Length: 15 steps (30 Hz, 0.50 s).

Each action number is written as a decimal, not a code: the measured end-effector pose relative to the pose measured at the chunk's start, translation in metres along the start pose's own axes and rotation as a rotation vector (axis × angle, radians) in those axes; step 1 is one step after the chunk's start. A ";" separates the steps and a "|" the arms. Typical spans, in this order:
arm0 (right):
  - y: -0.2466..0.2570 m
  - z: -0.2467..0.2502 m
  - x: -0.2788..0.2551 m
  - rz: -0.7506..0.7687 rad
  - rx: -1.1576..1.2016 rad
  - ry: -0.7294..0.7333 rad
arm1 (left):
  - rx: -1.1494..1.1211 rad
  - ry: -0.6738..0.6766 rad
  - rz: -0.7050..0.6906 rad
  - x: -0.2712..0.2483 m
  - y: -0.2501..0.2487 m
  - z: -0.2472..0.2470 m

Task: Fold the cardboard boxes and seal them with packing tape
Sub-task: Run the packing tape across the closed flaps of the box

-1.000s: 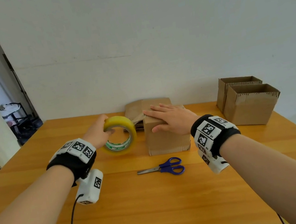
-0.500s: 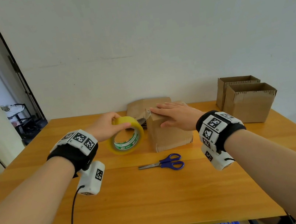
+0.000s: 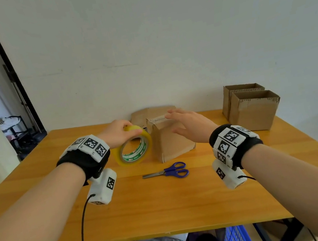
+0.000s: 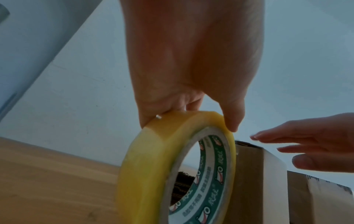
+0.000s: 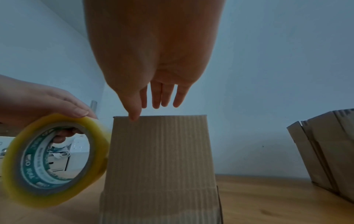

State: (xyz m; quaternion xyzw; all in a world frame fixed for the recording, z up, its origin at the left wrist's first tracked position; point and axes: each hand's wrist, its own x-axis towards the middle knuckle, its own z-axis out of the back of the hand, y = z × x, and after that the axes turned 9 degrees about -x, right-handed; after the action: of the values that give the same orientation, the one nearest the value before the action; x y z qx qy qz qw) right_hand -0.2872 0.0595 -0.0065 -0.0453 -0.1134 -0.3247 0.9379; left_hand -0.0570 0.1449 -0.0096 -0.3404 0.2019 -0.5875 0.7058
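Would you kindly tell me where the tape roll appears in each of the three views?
Head: tape roll left of centre, gripped by the left hand.
Left wrist: roll fills the lower centre.
Right wrist: roll at lower left.
Shared landmark: the box right of the roll.

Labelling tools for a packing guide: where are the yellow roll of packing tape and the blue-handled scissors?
yellow roll of packing tape [image 3: 132, 145]: head view, yellow outer band.
blue-handled scissors [image 3: 175, 170]: head view, blue handles.
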 end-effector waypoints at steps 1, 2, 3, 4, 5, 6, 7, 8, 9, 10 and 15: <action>0.001 -0.001 -0.003 -0.001 0.012 -0.044 | 0.000 0.000 0.005 -0.001 -0.001 0.000; 0.003 -0.001 -0.006 0.002 0.032 -0.088 | 0.006 -0.002 0.009 -0.001 -0.002 -0.001; 0.005 -0.002 -0.009 0.009 0.057 -0.110 | 0.014 -0.006 0.011 -0.002 -0.003 -0.001; 0.009 -0.003 -0.013 0.018 0.078 -0.091 | 0.018 -0.011 0.010 -0.003 -0.004 -0.001; 0.012 -0.005 -0.016 0.033 0.087 -0.034 | 0.016 -0.016 0.005 -0.004 -0.005 -0.001; 0.015 -0.008 -0.019 0.048 0.081 0.058 | 0.014 -0.017 -0.001 -0.004 -0.005 -0.001; 0.018 -0.013 -0.020 0.054 0.062 0.167 | 0.015 -0.017 -0.006 -0.005 -0.005 -0.001; 0.021 -0.018 -0.021 0.052 0.033 0.276 | 0.018 -0.015 -0.010 -0.005 -0.005 -0.001; 0.022 -0.025 -0.022 0.040 0.001 0.365 | 0.021 -0.013 -0.013 -0.006 -0.005 0.000; 0.022 -0.031 -0.022 0.026 -0.025 0.425 | 0.020 -0.011 -0.012 -0.006 -0.005 0.000; 0.021 -0.048 -0.024 0.015 -0.082 0.516 | 0.053 -0.005 -0.003 -0.007 -0.002 0.004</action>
State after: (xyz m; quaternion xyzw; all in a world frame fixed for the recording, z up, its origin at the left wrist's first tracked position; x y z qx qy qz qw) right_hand -0.2837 0.0827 -0.0590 0.0000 0.1432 -0.3228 0.9356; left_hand -0.0576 0.1520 -0.0061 -0.3234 0.1840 -0.5927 0.7143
